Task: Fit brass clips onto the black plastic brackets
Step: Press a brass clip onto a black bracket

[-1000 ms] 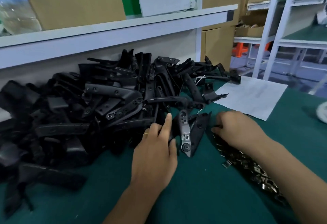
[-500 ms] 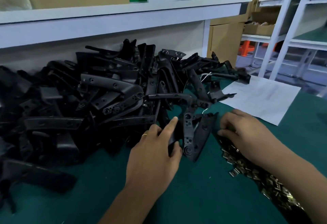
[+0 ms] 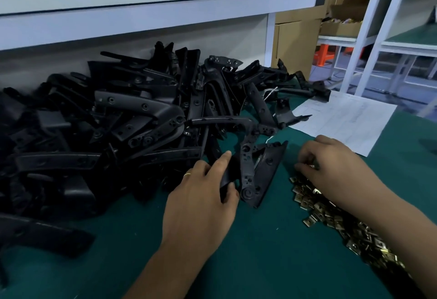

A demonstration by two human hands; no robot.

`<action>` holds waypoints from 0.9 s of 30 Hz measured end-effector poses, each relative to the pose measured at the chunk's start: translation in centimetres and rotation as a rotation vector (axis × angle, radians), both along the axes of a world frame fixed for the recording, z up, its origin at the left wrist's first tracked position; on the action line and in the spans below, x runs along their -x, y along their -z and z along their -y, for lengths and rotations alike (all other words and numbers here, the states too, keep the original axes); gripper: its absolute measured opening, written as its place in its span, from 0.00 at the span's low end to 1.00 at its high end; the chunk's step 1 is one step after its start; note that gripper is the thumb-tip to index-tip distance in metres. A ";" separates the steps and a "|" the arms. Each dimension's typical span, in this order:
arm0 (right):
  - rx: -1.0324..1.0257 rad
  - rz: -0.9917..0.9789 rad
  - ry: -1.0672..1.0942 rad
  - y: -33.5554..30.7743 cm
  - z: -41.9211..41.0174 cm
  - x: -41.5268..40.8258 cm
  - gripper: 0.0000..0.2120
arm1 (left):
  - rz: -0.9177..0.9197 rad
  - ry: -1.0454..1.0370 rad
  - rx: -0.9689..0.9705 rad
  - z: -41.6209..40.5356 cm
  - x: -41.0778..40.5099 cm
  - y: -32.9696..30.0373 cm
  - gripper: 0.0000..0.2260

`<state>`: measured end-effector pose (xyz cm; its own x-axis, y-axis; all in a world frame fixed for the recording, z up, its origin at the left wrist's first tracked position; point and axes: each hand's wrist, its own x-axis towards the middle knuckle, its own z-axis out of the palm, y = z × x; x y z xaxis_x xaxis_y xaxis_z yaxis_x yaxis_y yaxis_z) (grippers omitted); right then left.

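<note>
Your left hand gripped one bracket; your right hand, at 3 o'clock, pinched among dozens of clips. Bracket pile uncountable, 10 o'clock.

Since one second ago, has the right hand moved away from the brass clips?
No. The right hand stays over the far end of the brass clips, just short of the paper sheet.

The picture is dim, and the pile of black brackets looks so dark that its parts blur together. Brighter light falls on the white shelf up top. Straight lines bend near the edges.
</note>
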<state>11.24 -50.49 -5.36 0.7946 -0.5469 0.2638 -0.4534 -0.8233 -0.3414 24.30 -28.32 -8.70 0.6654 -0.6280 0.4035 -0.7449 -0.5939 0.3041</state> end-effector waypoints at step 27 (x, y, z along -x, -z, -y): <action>-1.204 0.789 -0.332 0.3 -4.9 -2.8 0.07 | 0.065 0.066 0.035 0.0 0.3 -0.3 0.28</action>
<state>14.01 -45.60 -5.67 0.7942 -0.5712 0.2071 0.3189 0.1018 -0.9423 24.01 -28.37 -8.44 0.5945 -0.6547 0.4668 -0.8011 -0.5324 0.2734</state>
